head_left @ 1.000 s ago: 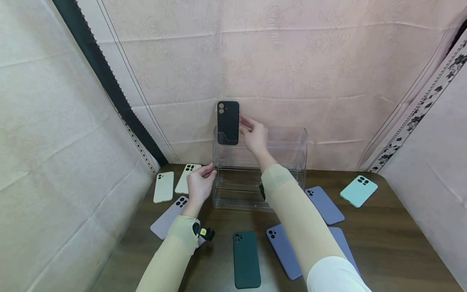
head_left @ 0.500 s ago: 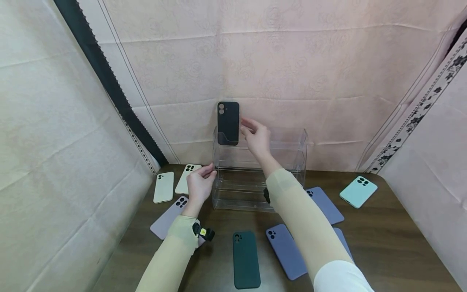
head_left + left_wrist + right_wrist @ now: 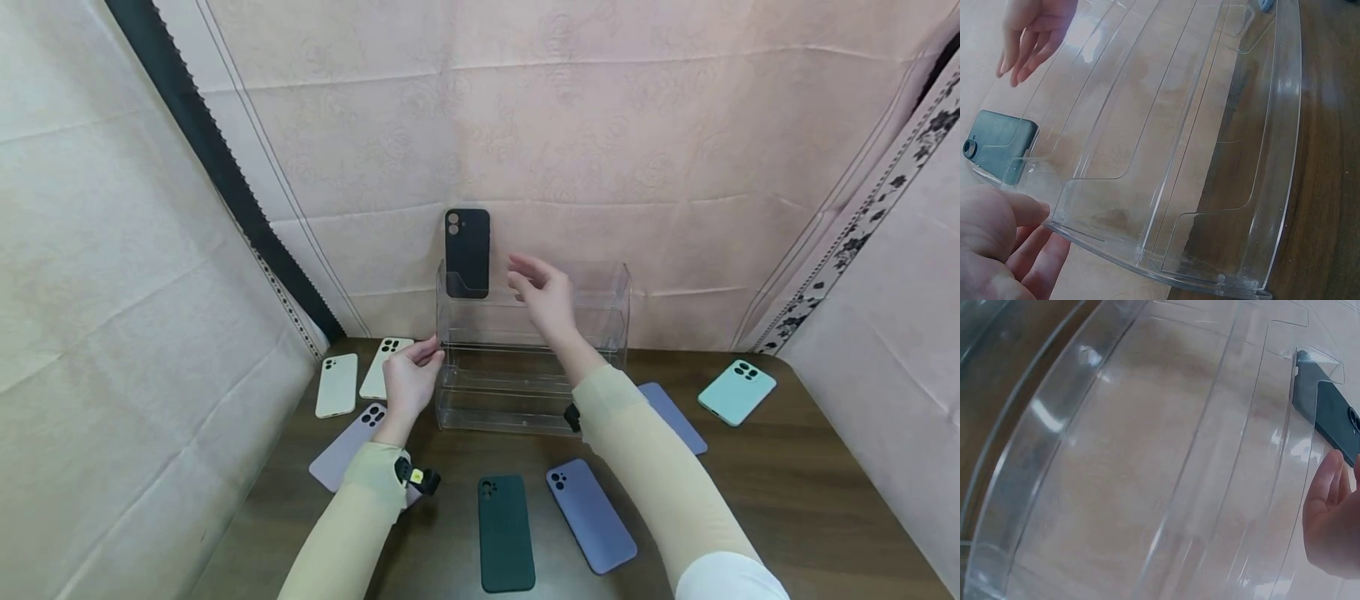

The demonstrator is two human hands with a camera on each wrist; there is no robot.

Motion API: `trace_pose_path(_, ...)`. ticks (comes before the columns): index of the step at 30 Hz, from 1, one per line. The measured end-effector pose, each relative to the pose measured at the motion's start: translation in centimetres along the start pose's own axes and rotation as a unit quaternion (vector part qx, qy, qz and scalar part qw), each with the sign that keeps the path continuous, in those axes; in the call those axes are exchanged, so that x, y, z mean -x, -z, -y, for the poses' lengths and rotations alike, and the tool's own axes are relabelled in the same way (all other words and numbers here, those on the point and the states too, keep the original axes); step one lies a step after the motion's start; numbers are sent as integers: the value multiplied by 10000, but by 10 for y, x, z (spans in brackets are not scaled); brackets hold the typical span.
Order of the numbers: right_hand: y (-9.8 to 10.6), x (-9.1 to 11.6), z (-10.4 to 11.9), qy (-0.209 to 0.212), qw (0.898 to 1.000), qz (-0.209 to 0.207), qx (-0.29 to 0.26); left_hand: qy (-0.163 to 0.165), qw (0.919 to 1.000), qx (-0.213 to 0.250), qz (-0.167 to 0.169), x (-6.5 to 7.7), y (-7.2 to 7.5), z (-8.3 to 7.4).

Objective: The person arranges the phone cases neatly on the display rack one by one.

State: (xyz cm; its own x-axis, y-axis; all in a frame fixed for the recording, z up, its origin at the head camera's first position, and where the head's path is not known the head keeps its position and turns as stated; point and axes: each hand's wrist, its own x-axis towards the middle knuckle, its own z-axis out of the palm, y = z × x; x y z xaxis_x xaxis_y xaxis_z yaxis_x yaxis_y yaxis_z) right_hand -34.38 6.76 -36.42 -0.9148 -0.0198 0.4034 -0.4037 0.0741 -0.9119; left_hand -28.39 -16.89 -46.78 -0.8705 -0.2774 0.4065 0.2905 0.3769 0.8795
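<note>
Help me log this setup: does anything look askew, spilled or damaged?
Nothing stands out as spilled or damaged. The black case stands straight at the top left of the rack; loose cases on the table lie at mixed angles, untidy rather than odd.

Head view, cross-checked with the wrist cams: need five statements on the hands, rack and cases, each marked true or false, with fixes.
1. The dark case sits in the top tier of the clear rack. True.
2. The right hand grips the dark case. False: the right hand is apart from it, holding nothing.
3. The left hand holds the clear rack's left side. True.
4. The green case stands in the clear rack. False: the green case lies on the table.
5. The mint case lies right of the clear rack. True.
</note>
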Motion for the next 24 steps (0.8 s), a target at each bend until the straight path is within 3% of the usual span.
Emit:
trace_pose_path(8, 35, 30, -8, -52, 9998, 210, -43, 0, 10000, -29, -4, 1, 1, 0)
trace_pose_path(14, 70, 58, -18, -79, 9988, 430, 232, 29, 9999, -147, -30, 1, 1, 0)
trace_pose_path(24, 140, 103, -32, -580, 9932, 578, 825, 40, 9999, -164, 11, 2, 1, -3)
